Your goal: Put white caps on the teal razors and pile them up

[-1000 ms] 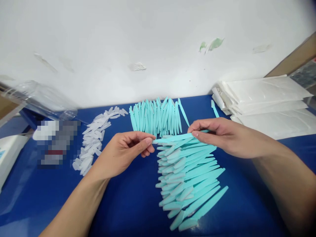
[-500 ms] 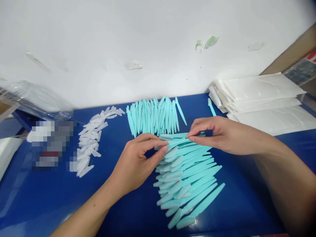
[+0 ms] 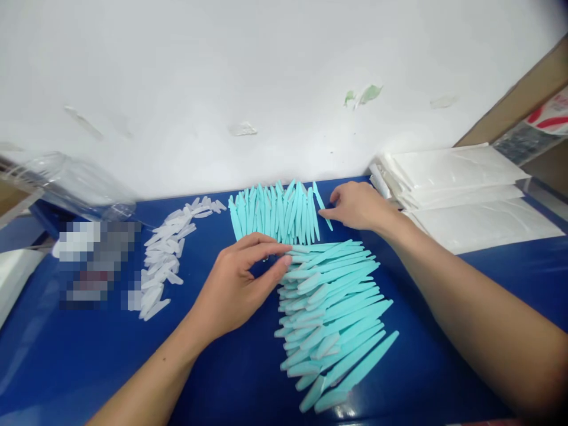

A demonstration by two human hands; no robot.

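Turquoise eyebrow razors with translucent caps lie overlapped in a long pile (image 3: 337,313) at the front of the blue table. My left hand (image 3: 239,281) is at the pile's upper left end, its thumb and index fingertip slightly apart beside the capped end of the top razor. Behind, another row of turquoise razors (image 3: 270,213) lies against the wall. One razor (image 3: 323,207) rests at that row's right end. My right hand (image 3: 359,206) reaches there, thumb tip touching or just beside this razor, with its fingers apart.
Loose translucent caps (image 3: 166,251) lie in a curved heap on the left. A clear plastic bottle (image 3: 66,183) stands behind them, near blurred-out items. White packets (image 3: 457,177) are stacked at the back right. The white wall (image 3: 199,89) bounds the blue table (image 3: 248,378).
My right hand has let go of the razor held between both hands and moved up and left to the back row. That razor now lies on the pile; my left hand has barely moved.
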